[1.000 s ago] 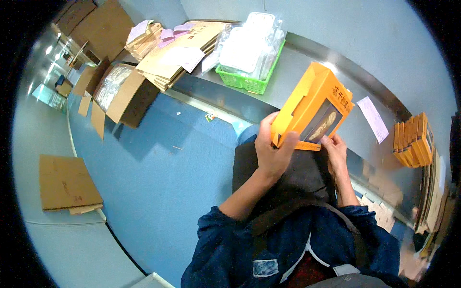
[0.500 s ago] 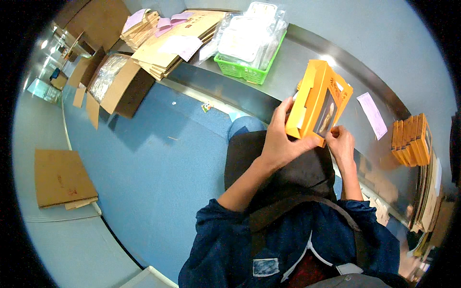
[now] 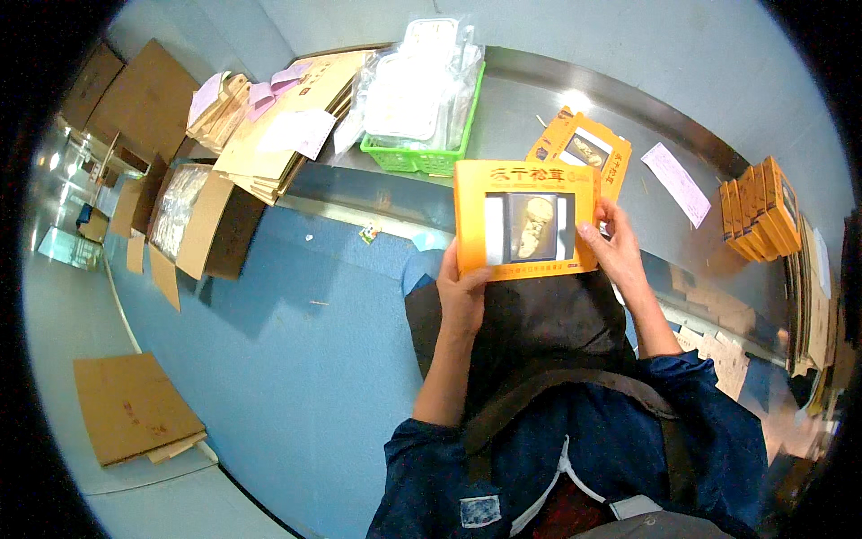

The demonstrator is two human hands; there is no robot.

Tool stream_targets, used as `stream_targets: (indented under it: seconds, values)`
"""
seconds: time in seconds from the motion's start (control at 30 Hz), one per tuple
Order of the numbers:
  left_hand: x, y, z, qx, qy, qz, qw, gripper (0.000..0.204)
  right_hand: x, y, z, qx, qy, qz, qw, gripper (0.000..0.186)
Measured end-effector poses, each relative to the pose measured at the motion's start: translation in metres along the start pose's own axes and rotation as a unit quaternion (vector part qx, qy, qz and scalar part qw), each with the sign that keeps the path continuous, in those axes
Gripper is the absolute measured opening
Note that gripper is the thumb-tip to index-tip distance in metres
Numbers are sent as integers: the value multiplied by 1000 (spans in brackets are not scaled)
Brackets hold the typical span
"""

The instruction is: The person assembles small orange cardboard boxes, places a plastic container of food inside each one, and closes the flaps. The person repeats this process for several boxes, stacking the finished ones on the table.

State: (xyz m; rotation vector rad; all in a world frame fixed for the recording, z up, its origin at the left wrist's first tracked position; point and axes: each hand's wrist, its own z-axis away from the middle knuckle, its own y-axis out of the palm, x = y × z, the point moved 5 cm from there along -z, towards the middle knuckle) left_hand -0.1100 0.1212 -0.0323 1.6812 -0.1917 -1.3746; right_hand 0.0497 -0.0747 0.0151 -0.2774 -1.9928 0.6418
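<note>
Both hands grip one orange box with a clear window: the left hand is clamped on its lower left corner, the right hand on its right edge. Most fingers are hidden behind the box. It is held flat-faced over the dark apron, before the metal table.

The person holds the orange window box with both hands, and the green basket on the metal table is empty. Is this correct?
Not quite. The head view shows the green basket filled with clear plastic packs, not empty. The rest is right: left hand and right hand hold the orange window box, and the basket stands on the metal table.
</note>
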Motion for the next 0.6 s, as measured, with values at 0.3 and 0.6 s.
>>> stream_targets:
  seconds: [0.3,0.6]
  values:
    - [13,-32,-9,-78,-17,-198,977,51,3,-20,-5,143,220,-277,924,43]
    - [56,-8,-14,72,-180,-160,968,60,-14,21,52,346,308,-482,744,68]
